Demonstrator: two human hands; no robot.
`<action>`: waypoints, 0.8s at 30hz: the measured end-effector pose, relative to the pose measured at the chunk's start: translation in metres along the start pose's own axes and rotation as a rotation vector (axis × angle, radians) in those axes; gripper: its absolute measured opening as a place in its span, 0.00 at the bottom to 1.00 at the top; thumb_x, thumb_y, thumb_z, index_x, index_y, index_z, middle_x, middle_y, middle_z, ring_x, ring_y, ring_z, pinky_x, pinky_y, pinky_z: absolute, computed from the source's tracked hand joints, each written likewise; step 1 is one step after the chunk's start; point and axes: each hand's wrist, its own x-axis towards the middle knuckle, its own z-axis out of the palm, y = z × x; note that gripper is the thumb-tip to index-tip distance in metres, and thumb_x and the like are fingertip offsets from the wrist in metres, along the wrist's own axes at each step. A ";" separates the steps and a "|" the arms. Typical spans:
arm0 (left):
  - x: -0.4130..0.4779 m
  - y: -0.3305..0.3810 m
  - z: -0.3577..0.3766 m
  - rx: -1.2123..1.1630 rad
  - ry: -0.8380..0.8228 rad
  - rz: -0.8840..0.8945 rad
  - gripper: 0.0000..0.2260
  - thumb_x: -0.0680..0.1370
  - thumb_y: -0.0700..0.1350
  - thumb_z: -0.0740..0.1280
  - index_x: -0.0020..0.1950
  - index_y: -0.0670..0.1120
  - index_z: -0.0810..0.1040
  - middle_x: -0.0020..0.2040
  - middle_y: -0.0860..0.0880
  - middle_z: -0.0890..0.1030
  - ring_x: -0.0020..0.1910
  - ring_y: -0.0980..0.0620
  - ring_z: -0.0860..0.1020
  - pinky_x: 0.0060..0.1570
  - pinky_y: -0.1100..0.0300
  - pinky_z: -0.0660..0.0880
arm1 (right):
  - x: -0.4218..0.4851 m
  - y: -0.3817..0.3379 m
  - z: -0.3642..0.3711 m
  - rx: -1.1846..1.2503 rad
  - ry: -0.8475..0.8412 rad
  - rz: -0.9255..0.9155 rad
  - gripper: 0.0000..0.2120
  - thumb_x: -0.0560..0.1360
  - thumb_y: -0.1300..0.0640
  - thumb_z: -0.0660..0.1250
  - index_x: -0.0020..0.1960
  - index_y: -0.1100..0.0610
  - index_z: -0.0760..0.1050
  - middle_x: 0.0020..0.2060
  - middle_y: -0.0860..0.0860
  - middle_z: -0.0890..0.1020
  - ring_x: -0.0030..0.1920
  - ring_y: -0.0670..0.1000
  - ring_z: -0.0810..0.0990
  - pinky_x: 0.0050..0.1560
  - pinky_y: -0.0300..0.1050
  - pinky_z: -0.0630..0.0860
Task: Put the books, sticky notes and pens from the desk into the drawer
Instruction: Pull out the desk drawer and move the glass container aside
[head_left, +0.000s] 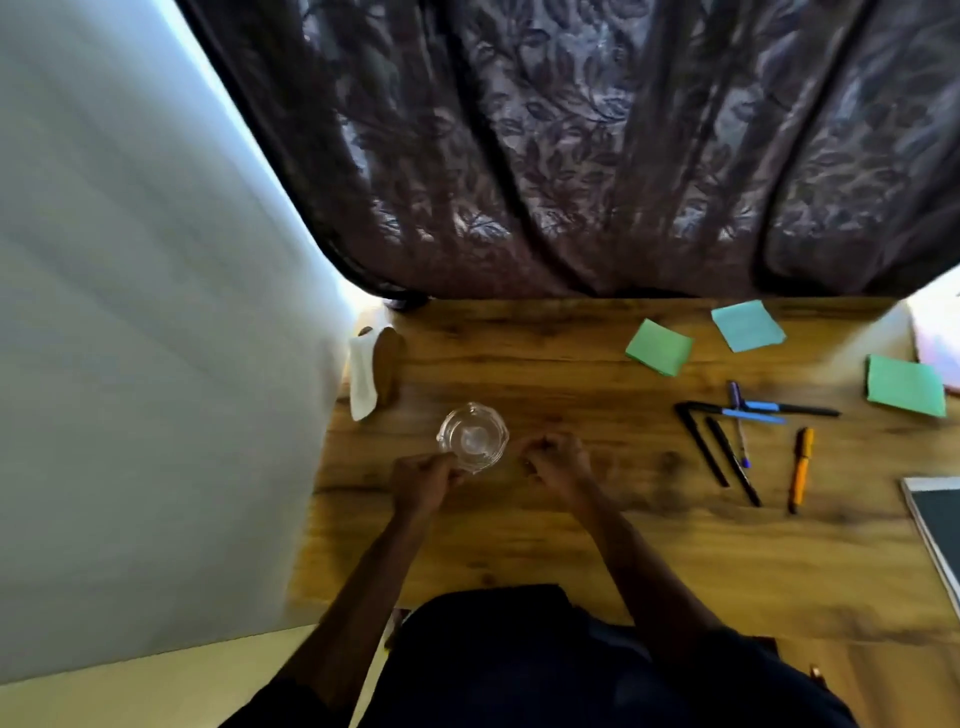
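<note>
Pens lie loosely clustered toward the desk's right side, with three sticky-note pads nearer its far right corner and a book at the right edge. Both curled hands, left and right, flank a clear glass near the left edge; whether they grip it I cannot tell.
</note>
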 end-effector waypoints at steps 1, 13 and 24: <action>0.003 -0.003 -0.012 0.000 0.021 -0.002 0.07 0.73 0.41 0.72 0.36 0.41 0.87 0.34 0.43 0.86 0.37 0.44 0.85 0.46 0.49 0.81 | 0.000 -0.004 0.010 0.018 -0.020 -0.005 0.13 0.76 0.66 0.67 0.39 0.50 0.82 0.35 0.53 0.86 0.34 0.48 0.84 0.36 0.43 0.81; 0.050 -0.027 -0.104 -0.094 0.286 -0.104 0.05 0.72 0.39 0.76 0.47 0.40 0.85 0.37 0.45 0.86 0.38 0.47 0.86 0.42 0.54 0.83 | 0.006 -0.024 0.070 0.041 -0.202 0.170 0.04 0.82 0.66 0.62 0.51 0.62 0.76 0.36 0.53 0.81 0.26 0.42 0.79 0.24 0.35 0.74; 0.079 -0.057 -0.119 -0.084 0.221 -0.179 0.08 0.73 0.41 0.76 0.46 0.36 0.85 0.36 0.44 0.86 0.35 0.47 0.87 0.46 0.46 0.84 | 0.009 -0.018 0.086 0.036 -0.221 0.189 0.10 0.81 0.68 0.63 0.42 0.59 0.76 0.36 0.56 0.81 0.27 0.46 0.78 0.26 0.39 0.70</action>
